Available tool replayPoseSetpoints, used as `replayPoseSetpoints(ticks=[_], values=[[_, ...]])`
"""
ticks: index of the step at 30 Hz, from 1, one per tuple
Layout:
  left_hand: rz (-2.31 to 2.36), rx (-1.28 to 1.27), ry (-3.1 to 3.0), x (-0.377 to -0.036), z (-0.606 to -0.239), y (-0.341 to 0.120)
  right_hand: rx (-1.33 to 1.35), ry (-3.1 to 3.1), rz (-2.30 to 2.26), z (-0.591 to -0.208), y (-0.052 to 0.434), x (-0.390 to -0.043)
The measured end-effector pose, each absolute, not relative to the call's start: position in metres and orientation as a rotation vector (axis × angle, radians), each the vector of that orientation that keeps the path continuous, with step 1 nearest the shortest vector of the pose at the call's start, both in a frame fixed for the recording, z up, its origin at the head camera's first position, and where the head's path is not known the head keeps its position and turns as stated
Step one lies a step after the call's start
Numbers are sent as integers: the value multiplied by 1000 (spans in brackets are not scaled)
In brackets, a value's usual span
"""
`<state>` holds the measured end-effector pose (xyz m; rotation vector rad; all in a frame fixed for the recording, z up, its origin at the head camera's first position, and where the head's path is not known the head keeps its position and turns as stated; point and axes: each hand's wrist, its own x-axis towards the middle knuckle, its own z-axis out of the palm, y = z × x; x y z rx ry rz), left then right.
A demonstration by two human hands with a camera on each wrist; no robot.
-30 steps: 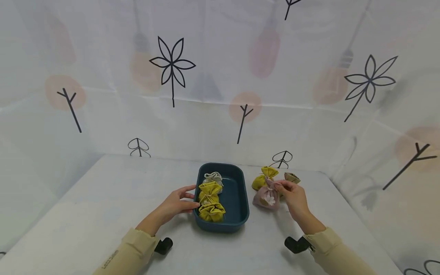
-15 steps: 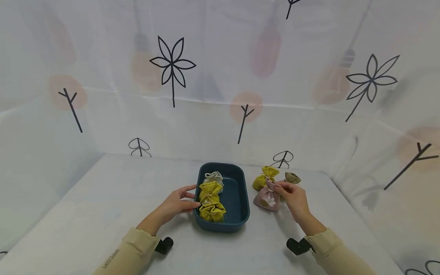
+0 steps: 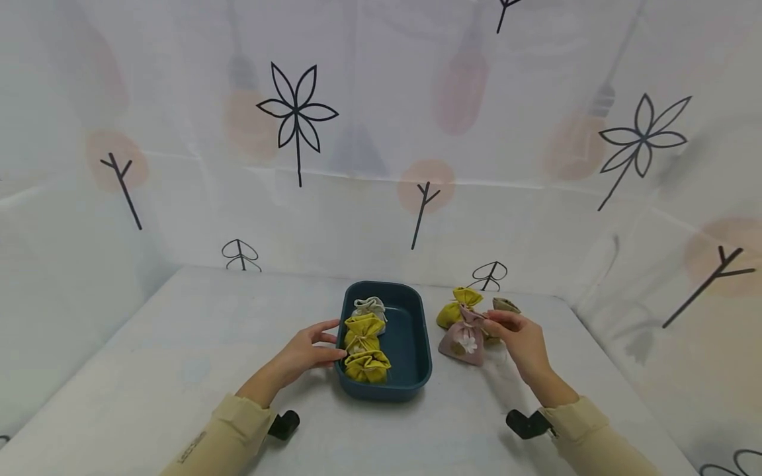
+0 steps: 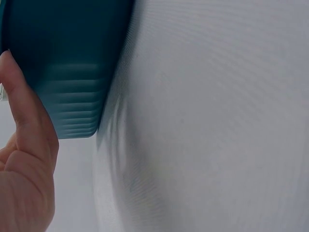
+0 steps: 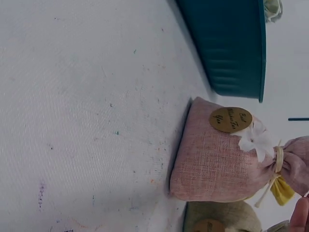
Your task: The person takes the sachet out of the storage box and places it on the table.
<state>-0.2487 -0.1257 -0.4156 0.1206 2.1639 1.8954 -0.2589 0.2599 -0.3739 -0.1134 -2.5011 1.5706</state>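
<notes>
A dark teal tray sits mid-table with a white pouch and two yellow pouches lined along its left side. My left hand rests against the tray's left wall with nearly straight fingers, the thumb on the wall. Right of the tray a pink pouch with a white flower and a round tag stands on the table. My right hand pinches its tied top. Only one fingertip shows in the right wrist view.
A yellow pouch and an olive pouch stand on the table behind the pink one; the olive pouch touches it. White printed cloth walls enclose the table at the back and sides.
My right hand and forearm have drifted slightly right and back, and the pink pouch has settled onto the table, leaning a little right. The left hand and tray have not moved.
</notes>
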Motion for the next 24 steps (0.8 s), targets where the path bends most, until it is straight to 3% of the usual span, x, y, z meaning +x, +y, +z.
replayPoseSetpoints(ticks=[24], values=[[1910, 122, 2193, -229, -419, -117, 10, -2475, 1659, -376, 253, -252]])
